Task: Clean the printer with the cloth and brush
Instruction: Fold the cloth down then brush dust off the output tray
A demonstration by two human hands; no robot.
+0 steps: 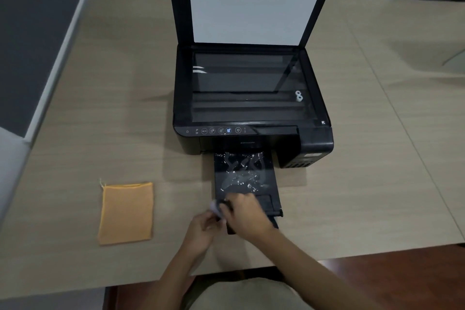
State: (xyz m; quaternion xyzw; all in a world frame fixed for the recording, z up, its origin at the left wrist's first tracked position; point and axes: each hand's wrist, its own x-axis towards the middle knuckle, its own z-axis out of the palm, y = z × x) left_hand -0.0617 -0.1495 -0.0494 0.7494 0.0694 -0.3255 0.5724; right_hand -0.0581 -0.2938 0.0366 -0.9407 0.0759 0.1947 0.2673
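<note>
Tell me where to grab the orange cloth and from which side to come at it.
Pinch the orange cloth at its near right corner, coming from the right, where both hands work. It lies flat and folded on the table, apart from the printer, so only edges and corners give the fingers a lip. The left hand is nearest.

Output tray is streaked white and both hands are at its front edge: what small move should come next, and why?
Probably sweep the brush up across the output tray. White residue still covers the tray, the hands meet at its near end, and the orange cloth lies unused on the table.
</note>
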